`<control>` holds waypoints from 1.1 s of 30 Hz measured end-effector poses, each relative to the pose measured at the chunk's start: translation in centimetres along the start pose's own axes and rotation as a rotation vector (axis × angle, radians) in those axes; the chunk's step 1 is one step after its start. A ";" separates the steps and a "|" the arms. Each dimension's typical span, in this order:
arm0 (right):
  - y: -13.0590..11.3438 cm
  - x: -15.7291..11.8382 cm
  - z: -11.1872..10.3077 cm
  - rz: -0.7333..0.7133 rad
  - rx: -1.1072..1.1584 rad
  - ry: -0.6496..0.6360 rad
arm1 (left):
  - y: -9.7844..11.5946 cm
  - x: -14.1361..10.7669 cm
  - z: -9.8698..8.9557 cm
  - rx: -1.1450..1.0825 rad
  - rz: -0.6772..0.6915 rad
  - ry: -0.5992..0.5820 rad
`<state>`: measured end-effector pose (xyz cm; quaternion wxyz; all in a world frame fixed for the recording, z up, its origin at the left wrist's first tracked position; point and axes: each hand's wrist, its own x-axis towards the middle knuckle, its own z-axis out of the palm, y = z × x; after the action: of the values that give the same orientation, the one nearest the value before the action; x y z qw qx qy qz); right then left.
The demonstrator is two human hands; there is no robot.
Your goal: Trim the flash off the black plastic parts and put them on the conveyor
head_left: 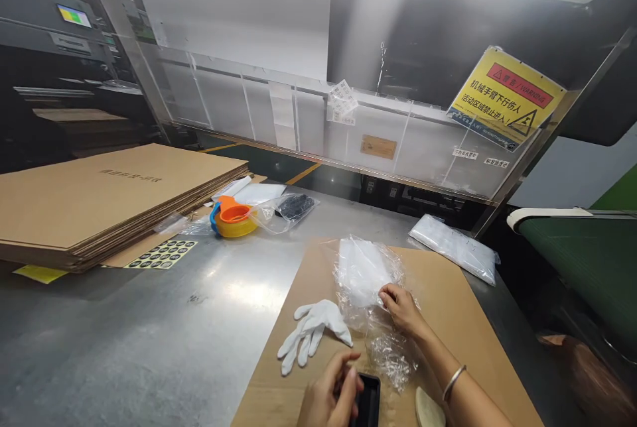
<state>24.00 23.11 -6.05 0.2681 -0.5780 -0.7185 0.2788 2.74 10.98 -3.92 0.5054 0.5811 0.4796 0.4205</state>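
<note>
My right hand (399, 305), a bracelet on its wrist, pinches the lower right edge of a clear plastic bag around a white stack (363, 271) on the brown cardboard sheet (442, 281). Near the bottom edge is my left hand (332, 392), fingers curled beside a black tray-like object (369, 400); whether it holds anything is hidden. White gloves (316, 331) lie left of the bag. Crumpled clear plastic (393, 357) rests between my hands, and a pale rounded object (428, 408) sits below my right forearm.
Stacked flat cardboard (119, 195) fills the left. Behind are tape rolls (233, 216), a bagged dark item (294, 206) and a round-sticker sheet (164, 254). Another plastic-wrapped white pack (455, 246) lies at the right back. A framed clear panel with a yellow warning sign (507, 97) crosses behind the metal table (199, 334).
</note>
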 end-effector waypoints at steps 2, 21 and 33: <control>0.4 -0.1 0.2 0.009 0.022 -0.017 | 1.9 2.6 0.2 0.392 0.241 -0.104; -2.7 -2.3 -2.2 0.004 0.290 0.005 | 3.3 8.5 3.2 0.521 0.304 -0.090; -8.0 -5.9 -2.0 0.017 0.294 0.227 | 2.4 5.6 1.3 0.330 0.282 0.241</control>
<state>21.06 16.12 0.66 0.4268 -0.5664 -0.6302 0.3160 5.34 16.14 -1.70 0.2790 0.6626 0.5130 0.4691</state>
